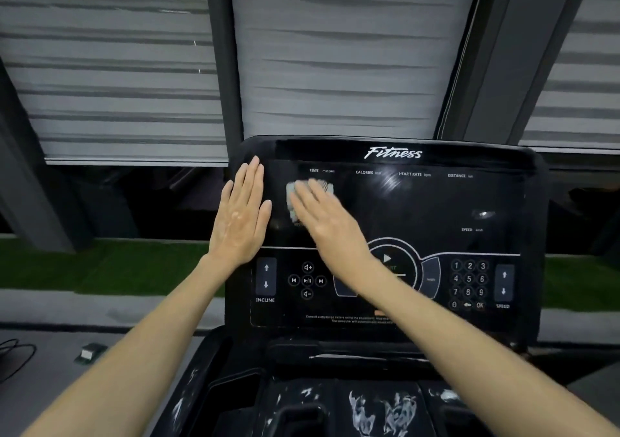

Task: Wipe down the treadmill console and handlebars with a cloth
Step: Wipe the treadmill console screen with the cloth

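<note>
Pressing the cloth (292, 198) flat against the console (436, 208), your right hand (330, 223) lies with fingers straight and close together, somewhat blurred. The cloth sits on the upper left of the display, just below the TIME label (314, 170). Your left hand (240, 217) rests flat on the console's left edge, fingers straight and pressed together, just beside the cloth, not touching it.

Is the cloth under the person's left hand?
No, the small pale grey cloth lies under the flat right hand on the black treadmill console; the left hand rests bare beside it.
</note>
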`<action>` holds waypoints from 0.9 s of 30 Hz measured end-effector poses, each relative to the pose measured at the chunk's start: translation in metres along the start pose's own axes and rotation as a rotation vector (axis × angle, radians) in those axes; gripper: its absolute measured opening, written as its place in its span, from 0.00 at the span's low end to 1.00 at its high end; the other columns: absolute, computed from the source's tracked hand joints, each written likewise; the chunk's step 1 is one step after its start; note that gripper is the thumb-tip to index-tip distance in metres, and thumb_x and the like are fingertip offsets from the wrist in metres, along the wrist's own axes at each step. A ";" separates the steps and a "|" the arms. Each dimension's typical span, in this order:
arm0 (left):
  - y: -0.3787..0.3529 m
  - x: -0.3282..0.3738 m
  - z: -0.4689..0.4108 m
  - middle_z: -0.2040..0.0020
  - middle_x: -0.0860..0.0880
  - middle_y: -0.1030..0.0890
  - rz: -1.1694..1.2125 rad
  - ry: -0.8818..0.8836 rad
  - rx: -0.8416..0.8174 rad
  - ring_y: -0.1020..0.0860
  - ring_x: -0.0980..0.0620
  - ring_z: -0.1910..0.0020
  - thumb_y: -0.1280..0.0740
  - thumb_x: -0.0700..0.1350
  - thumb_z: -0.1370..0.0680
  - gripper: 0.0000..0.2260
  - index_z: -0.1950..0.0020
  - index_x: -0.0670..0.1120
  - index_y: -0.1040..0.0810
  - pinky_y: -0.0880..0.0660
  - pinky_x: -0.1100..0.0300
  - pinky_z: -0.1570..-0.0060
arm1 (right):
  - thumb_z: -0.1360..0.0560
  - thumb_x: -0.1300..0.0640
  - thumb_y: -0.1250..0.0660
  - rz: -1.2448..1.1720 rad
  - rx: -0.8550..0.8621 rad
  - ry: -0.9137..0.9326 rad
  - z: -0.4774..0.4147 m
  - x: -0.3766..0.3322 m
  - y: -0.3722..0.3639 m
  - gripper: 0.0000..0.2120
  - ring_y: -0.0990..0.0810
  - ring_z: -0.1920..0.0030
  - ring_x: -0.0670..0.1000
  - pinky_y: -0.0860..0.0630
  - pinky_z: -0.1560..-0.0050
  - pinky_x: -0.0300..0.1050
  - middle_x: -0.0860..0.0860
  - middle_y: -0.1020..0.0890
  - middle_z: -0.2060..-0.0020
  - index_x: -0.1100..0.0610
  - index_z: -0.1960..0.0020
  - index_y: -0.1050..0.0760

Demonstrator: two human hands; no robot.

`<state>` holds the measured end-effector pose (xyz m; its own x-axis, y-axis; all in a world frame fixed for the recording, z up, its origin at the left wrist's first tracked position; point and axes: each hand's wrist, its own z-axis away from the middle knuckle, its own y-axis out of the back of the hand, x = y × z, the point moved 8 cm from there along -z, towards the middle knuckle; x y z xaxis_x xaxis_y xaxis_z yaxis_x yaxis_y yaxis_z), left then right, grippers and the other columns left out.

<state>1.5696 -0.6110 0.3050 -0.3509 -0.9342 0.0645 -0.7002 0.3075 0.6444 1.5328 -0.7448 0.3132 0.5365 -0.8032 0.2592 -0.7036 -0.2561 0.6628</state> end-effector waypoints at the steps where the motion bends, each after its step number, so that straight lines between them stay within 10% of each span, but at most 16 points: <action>1: 0.000 -0.001 0.000 0.20 0.47 0.51 -0.007 -0.005 0.007 0.54 0.53 0.21 0.52 0.48 0.16 0.25 0.21 0.39 0.48 0.61 0.61 0.24 | 0.23 0.68 0.49 -0.003 -0.031 0.071 0.021 -0.018 -0.009 0.23 0.29 0.32 0.61 0.29 0.34 0.56 0.61 0.26 0.33 0.66 0.30 0.31; 6: 0.000 0.001 0.001 0.20 0.42 0.46 -0.028 -0.016 0.022 0.47 0.45 0.21 0.51 0.47 0.16 0.25 0.21 0.38 0.47 0.56 0.57 0.24 | 0.23 0.66 0.46 -0.136 -0.181 0.327 0.098 -0.062 -0.021 0.20 0.30 0.32 0.56 0.34 0.31 0.50 0.56 0.23 0.36 0.63 0.34 0.26; 15: 0.000 0.002 0.001 0.20 0.42 0.46 -0.022 -0.041 0.004 0.47 0.45 0.21 0.50 0.47 0.16 0.25 0.21 0.38 0.48 0.51 0.53 0.24 | 0.37 0.75 0.33 -0.503 -0.401 0.265 0.110 -0.100 -0.026 0.27 0.23 0.37 0.57 0.23 0.40 0.53 0.52 0.21 0.39 0.59 0.40 0.22; 20: 0.000 0.002 0.001 0.20 0.41 0.46 -0.026 -0.047 0.007 0.48 0.44 0.21 0.49 0.46 0.16 0.25 0.21 0.37 0.48 0.49 0.51 0.24 | 0.20 0.60 0.43 -0.255 -0.362 0.426 0.159 -0.132 -0.041 0.17 0.29 0.31 0.55 0.37 0.27 0.51 0.51 0.24 0.34 0.57 0.34 0.25; 27: 0.001 0.003 0.003 0.20 0.41 0.47 -0.012 -0.034 0.003 0.48 0.44 0.21 0.50 0.47 0.16 0.26 0.21 0.37 0.48 0.52 0.53 0.24 | 0.21 0.64 0.46 -0.034 -0.347 0.420 0.229 -0.073 -0.028 0.23 0.36 0.26 0.54 0.44 0.25 0.52 0.52 0.30 0.28 0.59 0.27 0.36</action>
<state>1.5662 -0.6130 0.3039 -0.3632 -0.9312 0.0306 -0.7067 0.2967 0.6423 1.4063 -0.8021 0.1151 0.7464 -0.4953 0.4445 -0.5256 -0.0289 0.8503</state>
